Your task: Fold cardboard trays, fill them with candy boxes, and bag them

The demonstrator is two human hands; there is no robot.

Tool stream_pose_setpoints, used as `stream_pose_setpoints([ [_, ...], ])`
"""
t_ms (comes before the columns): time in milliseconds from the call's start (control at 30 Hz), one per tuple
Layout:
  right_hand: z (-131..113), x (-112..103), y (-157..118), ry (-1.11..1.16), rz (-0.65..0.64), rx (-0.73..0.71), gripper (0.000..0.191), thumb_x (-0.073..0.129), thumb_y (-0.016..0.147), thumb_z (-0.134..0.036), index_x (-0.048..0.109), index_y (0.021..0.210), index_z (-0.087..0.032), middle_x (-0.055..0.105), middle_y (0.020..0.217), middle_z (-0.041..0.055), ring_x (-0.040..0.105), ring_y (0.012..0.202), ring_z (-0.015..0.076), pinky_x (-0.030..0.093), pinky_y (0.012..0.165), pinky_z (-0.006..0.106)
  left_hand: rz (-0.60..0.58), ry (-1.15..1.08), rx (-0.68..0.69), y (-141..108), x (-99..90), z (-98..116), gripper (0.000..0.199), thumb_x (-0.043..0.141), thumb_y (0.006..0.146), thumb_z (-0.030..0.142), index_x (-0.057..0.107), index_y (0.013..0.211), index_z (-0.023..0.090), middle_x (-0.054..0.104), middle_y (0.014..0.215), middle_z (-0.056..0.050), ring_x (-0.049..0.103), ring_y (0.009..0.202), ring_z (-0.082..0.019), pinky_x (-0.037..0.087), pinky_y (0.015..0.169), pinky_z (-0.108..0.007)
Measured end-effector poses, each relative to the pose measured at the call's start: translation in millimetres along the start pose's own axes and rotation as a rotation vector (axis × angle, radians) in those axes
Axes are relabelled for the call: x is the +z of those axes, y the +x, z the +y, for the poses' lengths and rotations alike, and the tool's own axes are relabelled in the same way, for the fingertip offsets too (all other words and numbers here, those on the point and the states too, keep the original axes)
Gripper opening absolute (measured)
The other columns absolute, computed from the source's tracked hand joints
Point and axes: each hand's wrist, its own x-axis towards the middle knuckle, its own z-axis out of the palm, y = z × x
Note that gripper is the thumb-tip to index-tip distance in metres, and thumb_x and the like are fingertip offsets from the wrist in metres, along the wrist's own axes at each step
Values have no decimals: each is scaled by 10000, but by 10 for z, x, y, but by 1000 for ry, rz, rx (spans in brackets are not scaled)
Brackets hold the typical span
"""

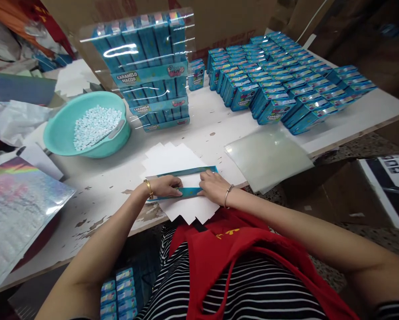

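A shallow blue cardboard tray (190,192) with a white inside lies before me on a fanned stack of white card sheets (173,154). My left hand (167,186) pinches the tray's near wall toward its left end, thumb on the inner or upper side. At the right end, my right hand (214,186) grips the same tray, fingers over its inside and near wall. The tray's far wall stands up. Its two ends are partly covered by my hands.
Wrapped stacked trays of candy boxes (149,73) stand behind. A turquoise basin (119,144) of small pale sweets is at the left. Rows of small blue boxes (274,111) fill the right rear. Clear plastic sheets (269,155) overhang the front edge. A shiny printed sheet (22,209) lies left.
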Motion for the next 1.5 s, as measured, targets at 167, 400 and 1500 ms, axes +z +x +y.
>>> stream_pose_setpoints([
  [167, 99, -75, 66, 16, -159, -46, 345, 463, 921, -384, 681, 983, -124, 615, 1103, 151, 504, 1064, 281, 359, 815, 345, -83, -186, -13, 36, -28, 6, 271, 575, 747, 426, 598, 826, 167, 525, 660, 27, 437, 596, -114, 337, 563, -239],
  [400, 123, -117, 128, -81, -231, -200, 314, 502, 899, -379, 678, 947, -123, 676, 1005, 138, 557, 999, 268, 316, 795, 348, 150, -62, -5, -117, 217, 85, 253, 585, 770, 377, 583, 933, 183, 563, 703, 24, 496, 626, -120, 371, 578, -237],
  [1500, 440, 462, -384, 227, 572, -499, 214, 378, 934, -225, 569, 894, -138, 574, 912, 114, 493, 878, 198, 440, 787, 347, 455, 585, 467, -166, 518, 176, 210, 562, 848, 261, 636, 1043, 237, 630, 1209, -44, 293, 1375, -259, 222, 1122, -553],
])
